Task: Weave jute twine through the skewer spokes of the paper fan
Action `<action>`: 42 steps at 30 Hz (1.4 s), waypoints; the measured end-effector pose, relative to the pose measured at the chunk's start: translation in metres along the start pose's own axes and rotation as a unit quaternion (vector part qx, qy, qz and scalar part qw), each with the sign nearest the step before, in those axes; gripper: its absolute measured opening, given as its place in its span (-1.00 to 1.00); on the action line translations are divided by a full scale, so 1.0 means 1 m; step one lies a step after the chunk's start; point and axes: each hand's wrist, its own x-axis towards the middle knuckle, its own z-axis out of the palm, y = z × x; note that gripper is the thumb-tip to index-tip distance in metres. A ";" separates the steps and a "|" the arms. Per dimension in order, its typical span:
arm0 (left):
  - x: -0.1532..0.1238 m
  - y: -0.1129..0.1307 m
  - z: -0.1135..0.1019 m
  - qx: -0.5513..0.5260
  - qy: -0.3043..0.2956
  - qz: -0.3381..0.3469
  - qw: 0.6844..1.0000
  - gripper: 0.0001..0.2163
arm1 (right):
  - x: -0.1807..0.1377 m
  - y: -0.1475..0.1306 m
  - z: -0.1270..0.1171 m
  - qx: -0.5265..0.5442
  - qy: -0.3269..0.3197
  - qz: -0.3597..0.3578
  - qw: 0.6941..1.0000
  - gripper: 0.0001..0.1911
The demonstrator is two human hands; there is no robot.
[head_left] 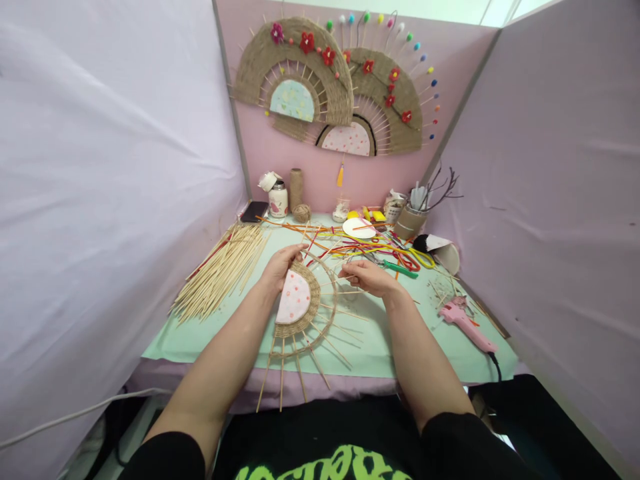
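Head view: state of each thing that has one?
Held fan: tilted, inner band woven, outer spokes largely bare
Left hand: closed on fan's edge
Right hand: curled, grip unclear
Glue gun: lying down, corded; power unclear
White bottle: upright; lid unclear
Twine ball: wound
Twine roll: upright
Bamboo sticks: loose pile
Green-handled tool: lying down
Wall fans: hung, overlapping

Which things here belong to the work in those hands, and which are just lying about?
Likely belonging:
woven half-round, held by the left hand
loose sticks
twine ball

Probably just lying about:
dark phone
white bottle
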 end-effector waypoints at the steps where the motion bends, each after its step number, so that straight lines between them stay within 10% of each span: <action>1: 0.001 0.000 0.000 -0.002 -0.004 -0.008 1.000 -0.72 | 0.000 0.000 0.000 0.004 0.005 -0.004 1.000 -0.63; 15: 0.002 -0.002 -0.014 0.037 -0.147 -0.156 0.976 -0.86 | -0.003 -0.007 0.003 0.024 0.028 0.034 0.999 -0.66; 33: 0.003 -0.003 -0.020 -0.004 -0.263 -0.107 0.959 -0.48 | -0.001 -0.003 -0.004 -0.005 0.023 -0.027 0.999 -0.58; 42: 0.004 0.008 -0.027 -0.017 -0.207 -0.057 0.977 -0.56 | 0.011 0.001 -0.011 -0.126 0.272 -0.143 0.943 -0.44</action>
